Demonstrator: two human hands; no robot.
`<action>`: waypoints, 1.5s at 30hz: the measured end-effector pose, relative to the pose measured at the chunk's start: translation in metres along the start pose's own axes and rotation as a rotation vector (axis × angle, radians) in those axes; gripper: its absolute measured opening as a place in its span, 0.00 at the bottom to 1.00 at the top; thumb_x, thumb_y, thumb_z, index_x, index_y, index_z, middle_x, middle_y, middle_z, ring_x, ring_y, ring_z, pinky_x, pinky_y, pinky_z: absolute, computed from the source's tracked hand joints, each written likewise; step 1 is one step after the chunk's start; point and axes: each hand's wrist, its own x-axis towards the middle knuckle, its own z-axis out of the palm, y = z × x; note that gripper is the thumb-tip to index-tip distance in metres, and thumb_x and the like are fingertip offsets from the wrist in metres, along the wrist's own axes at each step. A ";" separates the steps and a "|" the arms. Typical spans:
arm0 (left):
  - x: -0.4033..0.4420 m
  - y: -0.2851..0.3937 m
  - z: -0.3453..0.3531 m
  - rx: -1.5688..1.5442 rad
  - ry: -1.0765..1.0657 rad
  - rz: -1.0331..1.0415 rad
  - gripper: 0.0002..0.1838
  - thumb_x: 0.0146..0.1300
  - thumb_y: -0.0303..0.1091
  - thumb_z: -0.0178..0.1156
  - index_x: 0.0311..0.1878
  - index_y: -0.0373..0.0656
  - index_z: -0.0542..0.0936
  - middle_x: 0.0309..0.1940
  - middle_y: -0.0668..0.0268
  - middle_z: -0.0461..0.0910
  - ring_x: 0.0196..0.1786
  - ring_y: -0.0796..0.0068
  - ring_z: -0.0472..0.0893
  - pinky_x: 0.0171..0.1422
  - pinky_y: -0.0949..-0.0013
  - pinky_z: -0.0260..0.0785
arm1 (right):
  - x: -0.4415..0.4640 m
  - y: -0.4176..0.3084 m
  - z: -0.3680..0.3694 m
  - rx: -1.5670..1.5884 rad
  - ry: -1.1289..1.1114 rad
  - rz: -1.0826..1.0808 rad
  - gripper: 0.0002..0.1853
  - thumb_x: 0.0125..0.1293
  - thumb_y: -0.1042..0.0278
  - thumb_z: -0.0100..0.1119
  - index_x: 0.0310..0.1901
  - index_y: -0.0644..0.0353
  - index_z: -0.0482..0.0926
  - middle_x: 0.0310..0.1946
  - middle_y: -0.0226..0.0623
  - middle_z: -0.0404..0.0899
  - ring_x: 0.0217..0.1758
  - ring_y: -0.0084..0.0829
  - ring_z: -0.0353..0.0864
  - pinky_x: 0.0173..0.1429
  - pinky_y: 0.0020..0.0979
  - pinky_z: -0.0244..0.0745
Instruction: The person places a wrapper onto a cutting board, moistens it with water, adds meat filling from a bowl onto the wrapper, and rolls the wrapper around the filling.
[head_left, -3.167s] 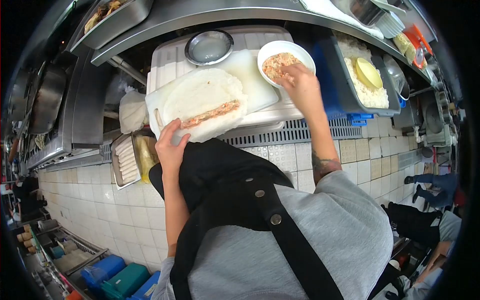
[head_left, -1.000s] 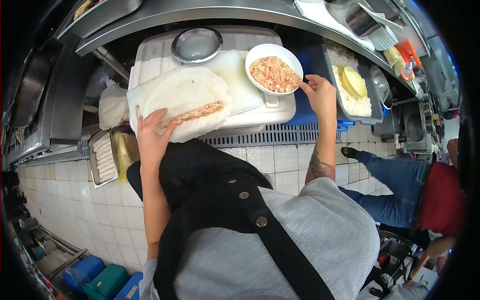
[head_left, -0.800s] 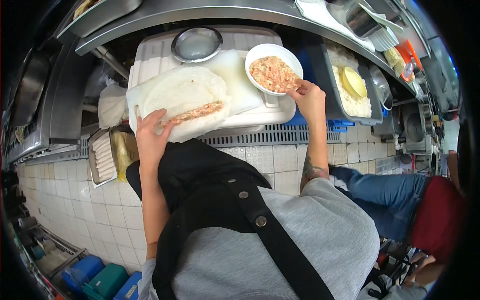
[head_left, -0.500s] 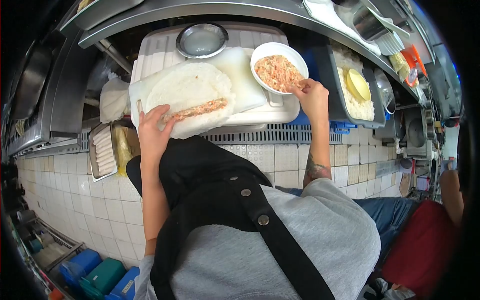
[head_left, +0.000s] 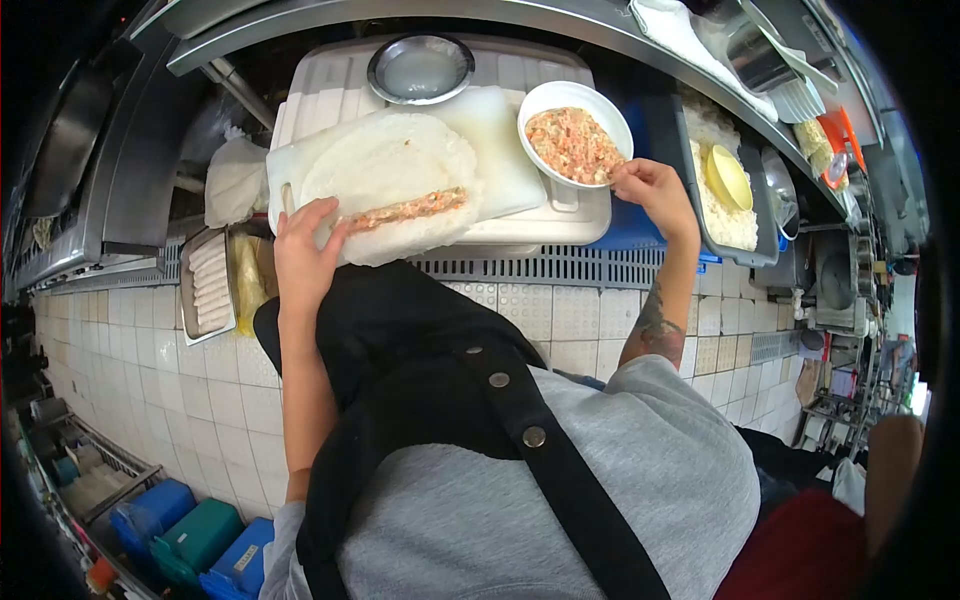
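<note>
On the white cutting board (head_left: 515, 190) lies a large, thin, round rice-paper-like wrapper (head_left: 395, 150). A line of orange, chopped filling (head_left: 410, 210) runs across its near part. My left hand (head_left: 308, 245) rests at the left end of that line, thumb and fingers apart on the wrapper's edge. At the right, a white bowl (head_left: 534, 150) holds more of the orange filling mixture (head_left: 575, 145). My right hand (head_left: 655, 195) is at the bowl's near right rim, fingers pinched together there. Behind the board stands a metal bowl (head_left: 420, 70) with cloudy liquid.
A metal tray of white rolls (head_left: 210, 285) sits at the lower left. On the right, a grey bin (head_left: 765, 240) contains white shreds and a yellow bowl (head_left: 728, 178). A steel shelf edge (head_left: 450, 12) spans the far side. Another person's red clothing (head_left: 800, 550) shows at lower right.
My right hand has drawn back from the filling to the bowl's rim. My left hand stays at the wrapper's left end. The person in red has shifted lower, and the view has shifted slightly.
</note>
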 end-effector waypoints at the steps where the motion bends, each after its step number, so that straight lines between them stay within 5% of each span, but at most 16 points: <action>1: 0.000 -0.003 0.000 -0.003 -0.001 -0.005 0.15 0.60 0.34 0.69 0.50 0.43 0.84 0.52 0.61 0.85 0.59 0.57 0.81 0.76 0.41 0.56 | -0.008 -0.012 0.003 0.002 0.043 0.041 0.09 0.65 0.67 0.65 0.40 0.63 0.86 0.33 0.27 0.84 0.34 0.17 0.77 0.39 0.22 0.73; 4: 0.001 -0.002 0.000 -0.027 0.006 -0.007 0.15 0.60 0.34 0.69 0.50 0.43 0.84 0.52 0.61 0.85 0.59 0.57 0.81 0.76 0.40 0.55 | -0.030 -0.051 0.016 -0.111 0.158 0.101 0.10 0.65 0.66 0.68 0.44 0.62 0.87 0.38 0.33 0.85 0.41 0.21 0.81 0.43 0.24 0.75; 7: 0.000 0.004 0.004 -0.049 0.008 0.008 0.16 0.59 0.33 0.70 0.50 0.43 0.84 0.53 0.60 0.85 0.59 0.57 0.81 0.76 0.39 0.55 | -0.032 -0.061 0.059 -0.352 0.274 -0.399 0.10 0.67 0.67 0.66 0.45 0.61 0.88 0.40 0.38 0.85 0.41 0.26 0.82 0.43 0.26 0.76; 10: -0.002 0.016 0.012 -0.059 -0.032 0.043 0.17 0.58 0.33 0.70 0.50 0.42 0.84 0.53 0.60 0.84 0.59 0.56 0.81 0.76 0.38 0.55 | -0.026 -0.080 0.128 -0.226 -0.091 -0.415 0.07 0.64 0.68 0.67 0.42 0.57 0.90 0.39 0.39 0.85 0.43 0.33 0.84 0.45 0.33 0.77; 12: -0.004 0.024 0.019 -0.074 -0.069 0.062 0.18 0.56 0.32 0.70 0.51 0.41 0.83 0.53 0.60 0.84 0.60 0.57 0.80 0.76 0.38 0.55 | -0.016 -0.075 0.170 -0.273 -0.213 -0.451 0.06 0.64 0.70 0.68 0.41 0.58 0.90 0.39 0.35 0.84 0.45 0.29 0.81 0.48 0.28 0.75; 16: -0.008 0.031 0.032 -0.050 -0.077 0.106 0.21 0.55 0.33 0.72 0.53 0.45 0.83 0.54 0.62 0.83 0.58 0.59 0.81 0.77 0.40 0.54 | 0.008 -0.059 0.219 -0.287 -0.315 -0.444 0.05 0.57 0.72 0.71 0.37 0.57 0.90 0.36 0.37 0.83 0.42 0.35 0.80 0.48 0.33 0.76; 21: 0.003 0.051 0.049 -0.086 -0.053 0.122 0.16 0.55 0.32 0.71 0.48 0.44 0.84 0.49 0.64 0.85 0.57 0.61 0.81 0.76 0.40 0.56 | 0.015 -0.054 0.230 -0.446 -0.163 -0.556 0.05 0.53 0.68 0.71 0.31 0.55 0.87 0.36 0.38 0.82 0.44 0.42 0.79 0.50 0.41 0.75; 29: 0.008 0.039 0.057 -0.143 0.044 0.071 0.04 0.56 0.31 0.70 0.35 0.45 0.86 0.37 0.67 0.87 0.46 0.64 0.84 0.75 0.43 0.59 | 0.015 -0.057 0.214 -0.325 -0.247 -0.572 0.12 0.52 0.66 0.74 0.38 0.59 0.86 0.38 0.41 0.82 0.43 0.42 0.83 0.49 0.39 0.77; 35: 0.012 0.023 0.040 -0.251 0.013 0.004 0.05 0.56 0.29 0.71 0.37 0.44 0.87 0.35 0.67 0.88 0.37 0.66 0.86 0.74 0.51 0.60 | 0.015 -0.045 0.223 -0.389 -0.268 -0.628 0.13 0.53 0.63 0.74 0.40 0.56 0.89 0.36 0.39 0.83 0.41 0.41 0.83 0.48 0.39 0.78; 39: 0.018 0.024 0.044 -0.172 -0.049 0.068 0.03 0.54 0.29 0.71 0.32 0.45 0.87 0.33 0.68 0.87 0.34 0.66 0.85 0.68 0.54 0.63 | 0.015 -0.046 0.223 -0.340 -0.296 -0.610 0.12 0.55 0.63 0.74 0.39 0.57 0.89 0.34 0.39 0.82 0.40 0.41 0.82 0.47 0.38 0.77; 43: 0.022 0.008 0.056 -0.136 -0.069 0.104 0.05 0.49 0.32 0.73 0.30 0.46 0.86 0.31 0.68 0.86 0.37 0.65 0.84 0.60 0.58 0.67 | 0.017 -0.051 0.223 -0.360 -0.329 -0.666 0.27 0.48 0.61 0.79 0.50 0.63 0.85 0.38 0.42 0.81 0.41 0.44 0.82 0.47 0.38 0.77; 45: 0.022 -0.001 0.063 -0.165 -0.082 0.089 0.06 0.50 0.35 0.72 0.30 0.46 0.86 0.31 0.66 0.86 0.37 0.63 0.83 0.56 0.59 0.70 | 0.017 -0.047 0.229 -0.406 -0.293 -0.690 0.23 0.49 0.64 0.78 0.47 0.63 0.87 0.36 0.42 0.81 0.39 0.42 0.81 0.46 0.38 0.76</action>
